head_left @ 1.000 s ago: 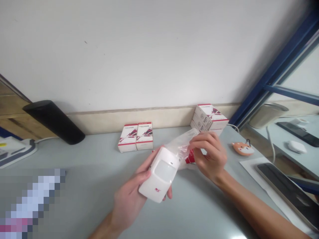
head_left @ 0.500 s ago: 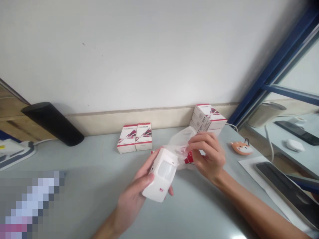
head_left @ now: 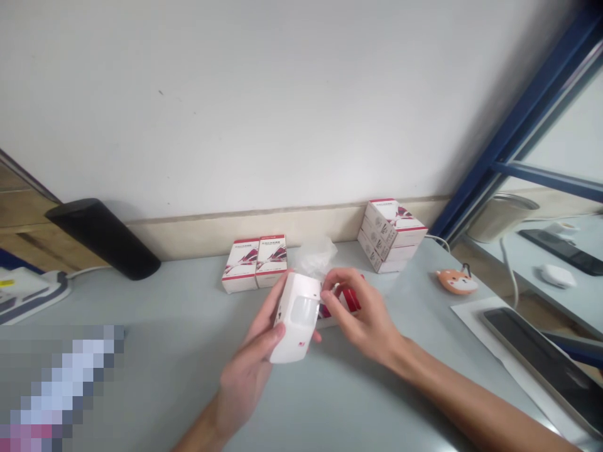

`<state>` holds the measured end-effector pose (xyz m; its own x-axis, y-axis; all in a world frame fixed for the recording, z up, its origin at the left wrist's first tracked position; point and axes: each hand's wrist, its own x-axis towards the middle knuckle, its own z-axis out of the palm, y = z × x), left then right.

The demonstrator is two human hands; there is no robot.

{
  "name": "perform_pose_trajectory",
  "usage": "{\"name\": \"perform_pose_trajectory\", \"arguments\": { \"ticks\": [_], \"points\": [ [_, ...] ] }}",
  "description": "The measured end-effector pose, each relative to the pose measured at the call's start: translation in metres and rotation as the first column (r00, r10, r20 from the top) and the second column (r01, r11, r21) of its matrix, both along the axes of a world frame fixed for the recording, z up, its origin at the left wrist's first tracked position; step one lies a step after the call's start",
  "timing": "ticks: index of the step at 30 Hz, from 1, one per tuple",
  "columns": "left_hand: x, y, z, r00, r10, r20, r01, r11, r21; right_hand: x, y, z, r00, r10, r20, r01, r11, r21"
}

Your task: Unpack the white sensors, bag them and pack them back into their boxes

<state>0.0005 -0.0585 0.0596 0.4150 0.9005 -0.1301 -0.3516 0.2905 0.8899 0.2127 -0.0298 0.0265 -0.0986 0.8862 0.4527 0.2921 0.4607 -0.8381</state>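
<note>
My left hand grips a white motion detector, its thumb across the front and fingertips behind the right side. The detector is tilted, with its pale lens window facing up at me. My right hand is at the detector's upper right edge, thumb and index finger pinched close together. What lies between those fingertips is too small to make out. Behind the detector, a crumpled clear plastic bag lies on the table. A red and white box is partly hidden behind my right hand.
Two detector boxes stand side by side near the wall. More boxes are stacked at the back right. A dark cylinder leans at left. On the right are an orange animal-faced case and a dark phone on white paper.
The plastic bag has left my right hand and now lies behind the detector. My right hand has moved left to the detector's edge. The detector has shifted slightly left and up.
</note>
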Motion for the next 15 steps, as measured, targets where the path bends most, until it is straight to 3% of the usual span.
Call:
{"name": "perform_pose_trajectory", "arguments": {
  "ticks": [4,9,15],
  "points": [
    [-0.0001,-0.001,-0.0022,1.0,0.016,-0.012,-0.016,1.0,0.014,-0.0038,-0.0011,-0.0002,0.984,0.066,-0.166,-0.085,0.99,-0.111],
    [-0.0005,-0.0026,-0.0041,1.0,0.022,-0.015,-0.021,0.999,0.028,-0.0091,-0.0011,-0.0025,0.922,0.063,-0.381,-0.156,0.963,-0.219],
    [-0.0044,0.001,-0.007,0.998,-0.055,-0.003,0.055,0.998,0.037,-0.0097,-0.0013,0.0003,0.951,0.034,-0.308,-0.076,0.989,-0.127]
  ]
}}
